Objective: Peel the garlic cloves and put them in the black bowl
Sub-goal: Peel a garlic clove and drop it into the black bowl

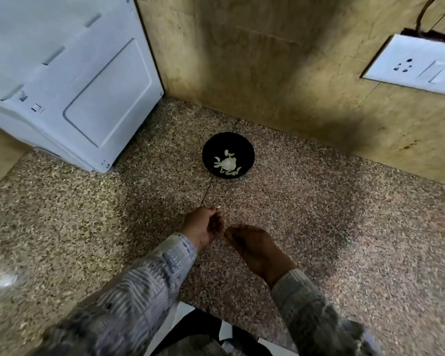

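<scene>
Squinting at appliance sticker (37, 108): too blurred. Our left hand (203, 227) curled, right hand (253, 246) loosely curled beside it; contents we cannot tell. Beyond hands, black bowl (244, 150) holds garlic cloves (226, 164).

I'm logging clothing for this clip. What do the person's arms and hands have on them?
The left sleeve and right sleeve are long, of pale grey-white cloth with dark blue-grey streaks, ending in cuffs at the wrists. The left hand and right hand are bare: no gloves, ring or watch shows.
</scene>
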Demonstrator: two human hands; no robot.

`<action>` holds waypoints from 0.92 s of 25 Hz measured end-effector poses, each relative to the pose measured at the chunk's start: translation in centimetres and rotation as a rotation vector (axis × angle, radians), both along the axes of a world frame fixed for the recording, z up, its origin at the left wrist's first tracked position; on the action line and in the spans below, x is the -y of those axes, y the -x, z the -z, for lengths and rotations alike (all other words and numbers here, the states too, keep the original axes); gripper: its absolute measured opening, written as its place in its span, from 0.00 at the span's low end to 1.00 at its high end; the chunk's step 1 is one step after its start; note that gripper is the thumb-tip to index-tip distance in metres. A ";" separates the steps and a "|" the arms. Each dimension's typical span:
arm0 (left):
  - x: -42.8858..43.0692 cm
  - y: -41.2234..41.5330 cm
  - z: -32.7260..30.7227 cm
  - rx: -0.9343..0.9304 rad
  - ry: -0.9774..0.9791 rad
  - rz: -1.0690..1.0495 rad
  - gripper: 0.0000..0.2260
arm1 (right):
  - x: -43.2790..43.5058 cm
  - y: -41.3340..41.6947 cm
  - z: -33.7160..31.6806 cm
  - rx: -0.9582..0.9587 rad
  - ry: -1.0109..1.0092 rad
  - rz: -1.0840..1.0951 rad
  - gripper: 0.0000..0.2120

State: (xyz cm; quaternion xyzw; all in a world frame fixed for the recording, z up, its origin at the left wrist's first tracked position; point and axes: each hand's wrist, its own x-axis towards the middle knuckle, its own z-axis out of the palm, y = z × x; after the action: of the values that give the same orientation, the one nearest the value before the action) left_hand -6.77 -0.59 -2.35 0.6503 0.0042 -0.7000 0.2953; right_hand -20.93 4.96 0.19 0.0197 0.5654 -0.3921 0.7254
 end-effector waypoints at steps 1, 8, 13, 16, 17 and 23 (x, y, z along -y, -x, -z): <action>0.1 -0.3 0.5 -0.004 -0.003 0.006 0.07 | 0.0 0.1 0.3 -0.023 -0.011 -0.001 0.09; -1.6 -2.4 1.4 -0.129 0.046 -0.009 0.10 | -1.5 1.0 1.2 -0.006 -0.039 0.072 0.07; -3.1 -4.7 1.1 -0.165 0.052 -0.112 0.12 | -1.9 0.9 0.7 -0.033 -0.031 0.051 0.08; -4.3 -5.8 0.5 -0.203 0.063 -0.192 0.12 | -1.7 0.5 0.0 -0.054 -0.010 -0.019 0.08; -4.7 -6.0 0.2 -0.215 0.073 -0.219 0.12 | -1.6 0.2 -0.4 -0.051 0.002 -0.044 0.08; -7.4 -6.1 -2.7 -0.250 0.172 -0.364 0.12 | -2.1 -1.4 -3.6 -0.006 0.104 -0.197 0.08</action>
State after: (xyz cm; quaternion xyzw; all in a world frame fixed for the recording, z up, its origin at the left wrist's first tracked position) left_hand -0.66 6.79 0.30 0.5194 0.0982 -0.7081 0.4682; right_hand -19.52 7.05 3.82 -0.0747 0.5457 -0.3479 0.7587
